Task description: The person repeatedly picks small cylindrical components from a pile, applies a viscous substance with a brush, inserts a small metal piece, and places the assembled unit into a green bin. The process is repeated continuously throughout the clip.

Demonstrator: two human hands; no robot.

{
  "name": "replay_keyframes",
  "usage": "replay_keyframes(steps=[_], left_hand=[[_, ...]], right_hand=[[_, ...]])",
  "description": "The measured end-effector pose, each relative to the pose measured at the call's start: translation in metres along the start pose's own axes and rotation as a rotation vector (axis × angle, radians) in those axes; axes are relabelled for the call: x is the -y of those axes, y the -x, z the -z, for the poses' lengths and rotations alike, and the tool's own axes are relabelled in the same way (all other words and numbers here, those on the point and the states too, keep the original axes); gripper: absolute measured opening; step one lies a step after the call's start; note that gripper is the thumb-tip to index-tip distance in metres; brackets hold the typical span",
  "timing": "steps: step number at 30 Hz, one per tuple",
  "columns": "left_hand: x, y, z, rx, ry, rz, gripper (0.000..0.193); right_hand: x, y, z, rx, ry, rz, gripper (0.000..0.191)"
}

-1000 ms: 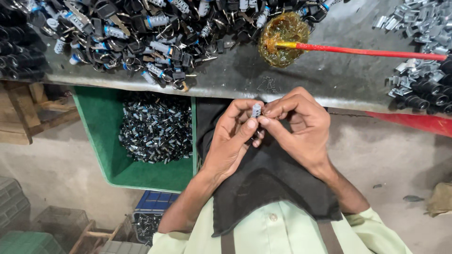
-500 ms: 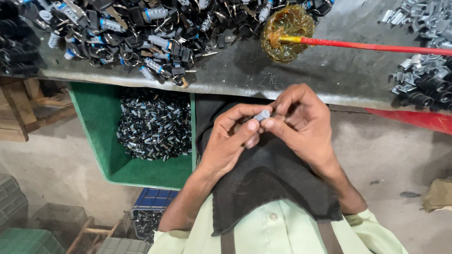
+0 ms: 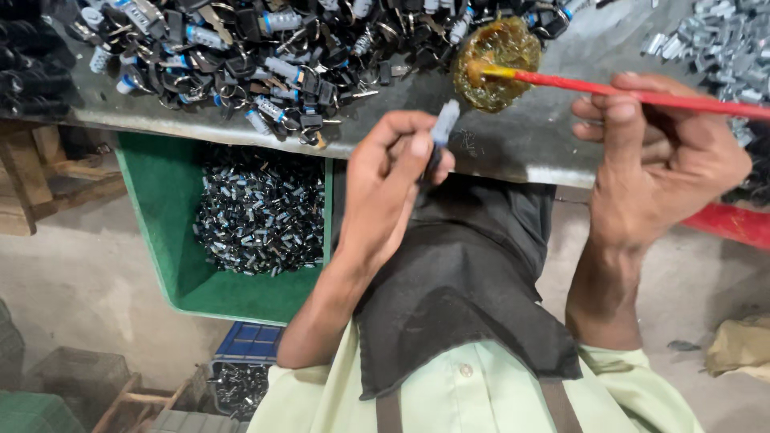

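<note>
Two hands up: left hand [image 3: 393, 172] pinching small grey cylinder [image 3: 443, 124] upright, just below-left of amber grease blob [image 3: 497, 52]; right hand [image 3: 662, 160] gripping red brush [image 3: 642, 95], tip in blob.

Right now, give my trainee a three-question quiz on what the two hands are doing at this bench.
1. True or false: the right hand holds the red stick.
2. The left hand pinches what? A) a small grey cylindrical part B) a blue crate C) a wooden block
3. Fill in: the stick's tip rests in a blob of amber ____ on the metal bench top.

Key
1. True; the fingers curl around it.
2. A; it is held upright between thumb and fingers, in front of the bench edge.
3. Paste; it looks like a sticky glue or grease, exact kind unclear.
</note>
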State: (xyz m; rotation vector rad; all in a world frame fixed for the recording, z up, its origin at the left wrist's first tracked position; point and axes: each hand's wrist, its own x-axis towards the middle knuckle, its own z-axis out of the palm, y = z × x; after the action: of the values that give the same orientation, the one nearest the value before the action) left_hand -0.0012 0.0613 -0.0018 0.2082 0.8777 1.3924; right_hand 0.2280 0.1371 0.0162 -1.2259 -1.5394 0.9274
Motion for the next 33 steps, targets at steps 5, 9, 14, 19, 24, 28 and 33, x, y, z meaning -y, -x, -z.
replay_keyframes(steps=[5, 9, 14, 19, 24, 28, 33], left_hand=[[0.009, -0.020, 0.004, 0.001, 0.240, 0.109, 0.026], [0.010, -0.020, 0.006, 0.044, 0.265, 0.159, 0.025], [0.012, -0.009, 0.009, 0.083, 0.341, 0.204, 0.030], [-0.023, 0.039, 0.074, 0.313, 0.137, 0.115, 0.056], [-0.091, 0.089, 0.175, 0.179, -1.187, 0.193, 0.035], [-0.110, 0.115, 0.174, -0.354, -2.343, 0.566, 0.027], [-0.105, 0.091, 0.112, -0.244, -1.632, 0.027, 0.025]], right_hand=[[0.005, 0.007, 0.001, -0.135, -0.301, -0.122, 0.020], [0.009, 0.009, -0.005, -0.144, -0.213, -0.114, 0.019], [0.019, -0.011, -0.013, 0.005, -0.047, -0.100, 0.017], [0.033, -0.008, -0.012, 0.520, 0.373, -0.129, 0.017], [0.008, 0.028, -0.038, 0.584, 0.441, -0.035, 0.032], [-0.006, 0.036, -0.048, 0.567, 0.534, 0.101, 0.036], [-0.006, 0.040, -0.064, 0.563, 0.629, 0.171, 0.039]])
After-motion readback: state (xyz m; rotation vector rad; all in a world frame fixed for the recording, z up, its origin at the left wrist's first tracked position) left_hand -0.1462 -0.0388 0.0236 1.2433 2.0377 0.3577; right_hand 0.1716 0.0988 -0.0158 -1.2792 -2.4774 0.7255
